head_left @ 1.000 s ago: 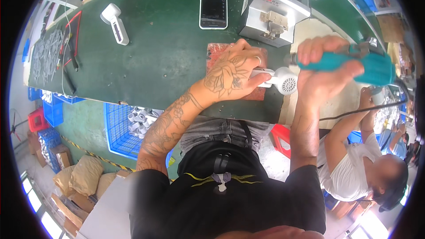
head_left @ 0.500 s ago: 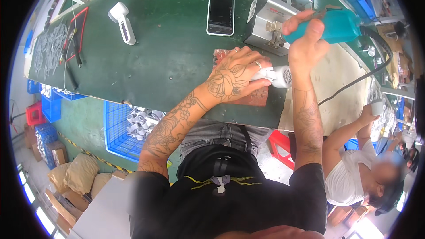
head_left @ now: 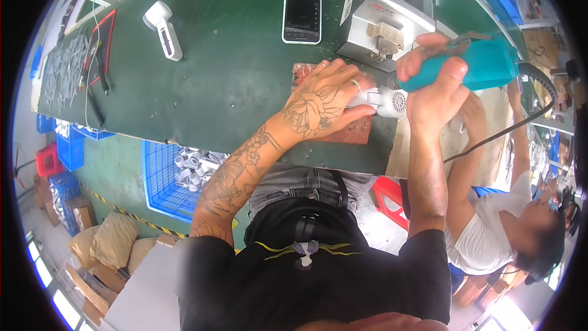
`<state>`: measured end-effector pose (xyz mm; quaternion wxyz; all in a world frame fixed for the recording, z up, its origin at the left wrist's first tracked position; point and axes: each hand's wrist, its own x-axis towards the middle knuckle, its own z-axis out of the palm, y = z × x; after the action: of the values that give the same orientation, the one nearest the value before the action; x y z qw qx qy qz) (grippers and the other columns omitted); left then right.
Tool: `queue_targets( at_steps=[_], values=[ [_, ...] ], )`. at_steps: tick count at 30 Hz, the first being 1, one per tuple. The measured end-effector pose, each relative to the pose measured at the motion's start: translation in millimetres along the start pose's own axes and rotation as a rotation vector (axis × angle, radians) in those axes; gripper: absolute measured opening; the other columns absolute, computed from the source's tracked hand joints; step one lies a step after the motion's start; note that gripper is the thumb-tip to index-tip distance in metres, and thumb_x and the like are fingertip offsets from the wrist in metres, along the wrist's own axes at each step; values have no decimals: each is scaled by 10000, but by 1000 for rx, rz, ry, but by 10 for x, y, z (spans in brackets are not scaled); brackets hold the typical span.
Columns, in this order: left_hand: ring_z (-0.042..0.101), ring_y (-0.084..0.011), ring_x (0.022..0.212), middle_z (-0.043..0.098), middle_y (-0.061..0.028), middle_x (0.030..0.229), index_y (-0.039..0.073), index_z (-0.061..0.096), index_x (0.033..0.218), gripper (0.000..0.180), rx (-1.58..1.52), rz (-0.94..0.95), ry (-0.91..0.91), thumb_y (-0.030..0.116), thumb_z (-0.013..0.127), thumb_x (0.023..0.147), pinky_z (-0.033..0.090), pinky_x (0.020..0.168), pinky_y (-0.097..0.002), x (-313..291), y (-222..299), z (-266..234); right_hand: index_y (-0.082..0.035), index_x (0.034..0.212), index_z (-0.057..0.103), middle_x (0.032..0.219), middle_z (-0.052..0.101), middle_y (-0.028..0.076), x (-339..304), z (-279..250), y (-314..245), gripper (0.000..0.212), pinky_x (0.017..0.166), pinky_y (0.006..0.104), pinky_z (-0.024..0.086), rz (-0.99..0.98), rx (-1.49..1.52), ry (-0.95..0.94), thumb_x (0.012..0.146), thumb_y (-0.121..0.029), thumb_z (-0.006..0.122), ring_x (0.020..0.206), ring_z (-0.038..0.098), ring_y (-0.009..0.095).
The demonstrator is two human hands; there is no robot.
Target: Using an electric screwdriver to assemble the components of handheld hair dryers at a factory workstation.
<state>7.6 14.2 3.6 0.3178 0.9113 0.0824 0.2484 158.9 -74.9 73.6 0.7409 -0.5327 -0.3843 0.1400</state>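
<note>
My left hand point(head_left: 321, 103) presses down around a white plastic part with a round perforated end point(head_left: 391, 103), holding it on a reddish-brown pad point(head_left: 356, 133) at the bench edge. A teal power screwdriver point(head_left: 493, 66) lies sideways in my right hand point(head_left: 436, 92), fingers wrapped about its body. Its nose points left, close above the perforated end; whether they touch I cannot tell. Behind them stands a grey metal box-shaped machine point(head_left: 383, 15) with a metal fitting on its front.
A phone point(head_left: 302, 14) and a white handled device point(head_left: 163, 32) lie on the green bench point(head_left: 214, 86). Pliers-like tools and many thin grey pieces point(head_left: 64, 67) are at far left. Below stands a blue basket point(head_left: 160, 178) of white parts. The screwdriver's cable point(head_left: 490, 139) trails right, near a co-worker's arm point(head_left: 468, 153).
My right hand has brought the screwdriver down and slightly right, from before the machine's fitting toward the white part. My left hand stays put. The co-worker's arms now reach forward over the bench.
</note>
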Motion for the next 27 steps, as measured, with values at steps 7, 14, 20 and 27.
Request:
queue_targets(
  at_steps=[7, 14, 20, 27],
  values=[
    [590, -297, 1043, 651, -74, 1100, 109, 697, 1207, 426, 25, -27, -9, 369, 751, 873, 469, 954, -435, 2, 25, -16, 80, 1102, 550, 694, 553, 86, -54, 8, 9, 797, 614, 362, 486, 76, -144, -63, 948, -702, 555, 622, 555, 204],
    [585, -306, 1070, 643, -75, 1113, 100, 702, 1166, 404, 32, -48, -26, 379, 743, 877, 467, 967, -453, 0, 31, -4, 38, 1050, 541, 692, 543, 85, -93, -22, 104, 702, 599, 365, 478, 109, -78, -61, 955, -656, 591, 607, 536, 203],
    [559, -379, 1196, 619, -130, 1229, 71, 653, 1161, 417, 77, -54, -68, 418, 681, 931, 432, 1053, -555, -16, 33, 22, -5, 960, 514, 674, 526, 85, -129, -5, 151, 642, 572, 356, 458, 93, -54, -92, 956, -641, 601, 595, 524, 203],
    [560, -379, 1195, 617, -141, 1232, 56, 645, 1165, 436, 132, -22, -25, 432, 663, 943, 421, 1064, -557, -60, 8, 65, 0, 961, 525, 663, 522, 78, -126, -4, 167, 635, 575, 352, 458, 93, -53, -76, 967, -631, 594, 582, 525, 200]
  ],
)
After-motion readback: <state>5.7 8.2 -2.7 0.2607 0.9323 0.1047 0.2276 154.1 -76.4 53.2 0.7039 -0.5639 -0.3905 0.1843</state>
